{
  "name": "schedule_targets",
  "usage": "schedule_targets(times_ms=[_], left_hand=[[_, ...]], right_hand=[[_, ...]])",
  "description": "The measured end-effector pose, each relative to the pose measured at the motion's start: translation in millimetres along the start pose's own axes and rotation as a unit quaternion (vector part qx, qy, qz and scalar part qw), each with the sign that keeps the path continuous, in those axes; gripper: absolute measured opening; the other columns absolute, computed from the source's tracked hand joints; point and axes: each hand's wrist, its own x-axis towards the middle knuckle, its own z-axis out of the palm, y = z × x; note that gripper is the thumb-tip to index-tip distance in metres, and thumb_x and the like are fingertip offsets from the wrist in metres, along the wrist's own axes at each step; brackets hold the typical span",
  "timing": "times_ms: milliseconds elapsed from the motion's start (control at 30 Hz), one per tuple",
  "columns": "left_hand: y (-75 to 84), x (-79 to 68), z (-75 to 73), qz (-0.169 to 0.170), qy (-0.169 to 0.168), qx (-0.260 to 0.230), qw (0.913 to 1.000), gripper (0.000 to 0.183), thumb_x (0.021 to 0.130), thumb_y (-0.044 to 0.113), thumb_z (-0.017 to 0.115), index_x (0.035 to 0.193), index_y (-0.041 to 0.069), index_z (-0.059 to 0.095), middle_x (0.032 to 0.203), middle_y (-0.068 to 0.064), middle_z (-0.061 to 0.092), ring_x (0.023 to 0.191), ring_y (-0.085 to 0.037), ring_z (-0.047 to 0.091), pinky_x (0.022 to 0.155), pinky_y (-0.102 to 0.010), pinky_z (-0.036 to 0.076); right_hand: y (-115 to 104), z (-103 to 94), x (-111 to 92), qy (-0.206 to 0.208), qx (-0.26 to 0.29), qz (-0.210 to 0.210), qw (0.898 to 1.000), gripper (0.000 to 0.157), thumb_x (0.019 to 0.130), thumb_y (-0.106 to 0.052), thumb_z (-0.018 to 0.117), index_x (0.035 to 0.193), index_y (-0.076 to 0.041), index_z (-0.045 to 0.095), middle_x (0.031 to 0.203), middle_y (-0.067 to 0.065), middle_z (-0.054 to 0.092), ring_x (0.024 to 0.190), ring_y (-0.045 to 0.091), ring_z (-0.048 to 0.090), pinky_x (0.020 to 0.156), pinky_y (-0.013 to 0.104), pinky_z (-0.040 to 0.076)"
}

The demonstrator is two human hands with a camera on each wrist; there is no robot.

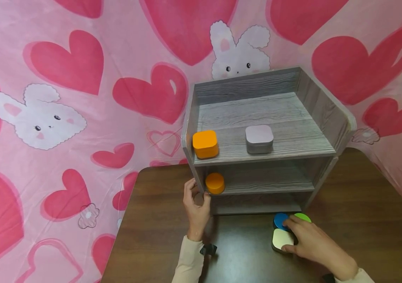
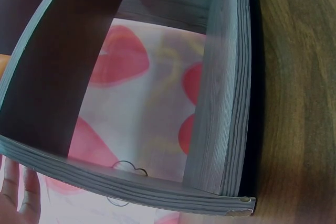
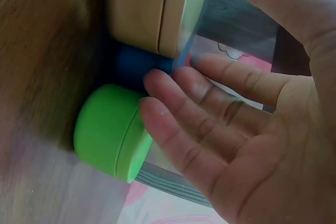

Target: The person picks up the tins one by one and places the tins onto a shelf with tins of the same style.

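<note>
Heart-print cloth (image 1: pixel 123 39) backs a worktop (image 1: pixel 155 220) where a left hand (image 1: pixel 198 212) holds a shelf (image 1: pixel 264 106) between thumb and fingers at its left edge, seemingly to steady it; near right, a right hand (image 1: pixel 310 240), fingers loosely spread, reaches over a cream box (image 1: pixel 282 238), blue pot (image 1: pixel 279 220) and green pot (image 1: pixel 303 217), apparently clustered for easy reach.

The table (image 1: pixel 151 212) bears a blue tub (image 1: pixel 279 220), green tub (image 3: pixel 107 129), cream-topped box (image 1: pixel 282 238) and grey shelf unit (image 1: pixel 257 110) carrying an orange box (image 1: pixel 205 144), silver box (image 1: pixel 259 139) and orange cylinder (image 1: pixel 215 183).

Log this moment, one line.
left hand: grips shelf side | right hand: open at cream box, blue tub, green tub
</note>
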Motion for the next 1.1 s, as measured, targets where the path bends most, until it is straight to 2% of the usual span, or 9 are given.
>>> schedule_targets(times_ms=[200, 500, 700, 933, 1100], left_hand=[[-0.2, 0.3, -0.2, 0.003, 0.000, 0.001, 1.0000, 0.053, 0.079, -0.014, 0.064, 0.129, 0.003, 0.064, 0.120, -0.019, 0.064, 0.108, -0.015, 0.063, 0.087, -0.024, 0.056], [-2.5, 0.7, -0.2, 0.008, 0.003, -0.004, 1.0000, 0.053, 0.079, -0.015, 0.064, 0.129, 0.002, 0.064, 0.120, -0.020, 0.064, 0.107, -0.015, 0.063, 0.088, -0.023, 0.056], [-2.6, -0.7, -0.1, 0.007, -0.001, -0.002, 1.0000, 0.053, 0.079, -0.015, 0.064, 0.129, 0.002, 0.063, 0.120, -0.020, 0.064, 0.107, -0.015, 0.063, 0.089, -0.025, 0.057], [-1.9, -1.3, -0.3, 0.008, -0.001, -0.001, 1.0000, 0.053, 0.079, -0.014, 0.063, 0.130, 0.002, 0.063, 0.120, -0.019, 0.064, 0.106, -0.015, 0.064, 0.088, -0.024, 0.057], [-1.2, -0.7, -0.2, 0.007, -0.003, 0.000, 1.0000, 0.054, 0.079, -0.014, 0.064, 0.130, 0.003, 0.063, 0.120, -0.019, 0.064, 0.105, -0.015, 0.064, 0.088, -0.024, 0.057]], right_hand=[[-0.9, 2.3, -1.2, -0.011, 0.006, 0.009, 1.000, 0.055, 0.064, -0.042, 0.096, 0.104, -0.016, 0.068, 0.098, -0.007, 0.062, 0.078, 0.004, 0.054, 0.065, 0.028, 0.050], [-4.4, 6.1, -2.5, -0.018, 0.004, 0.012, 1.000, 0.061, 0.061, -0.040, 0.098, 0.106, -0.018, 0.065, 0.090, -0.014, 0.059, 0.073, -0.001, 0.046, 0.059, 0.025, 0.041], [-7.2, 9.5, -1.3, -0.016, -0.009, -0.003, 1.000, 0.061, 0.059, -0.040, 0.099, 0.104, -0.020, 0.062, 0.092, -0.014, 0.061, 0.074, 0.000, 0.048, 0.058, 0.026, 0.042], [-9.5, 11.4, 0.7, -0.026, -0.016, -0.001, 1.000, 0.060, 0.058, -0.037, 0.100, 0.101, -0.021, 0.061, 0.091, -0.014, 0.061, 0.072, 0.003, 0.053, 0.056, 0.030, 0.044], [-8.9, 11.8, 0.0, -0.021, -0.019, -0.015, 0.999, 0.057, 0.059, -0.034, 0.100, 0.098, -0.022, 0.060, 0.089, -0.015, 0.059, 0.071, 0.001, 0.050, 0.055, 0.028, 0.042]])
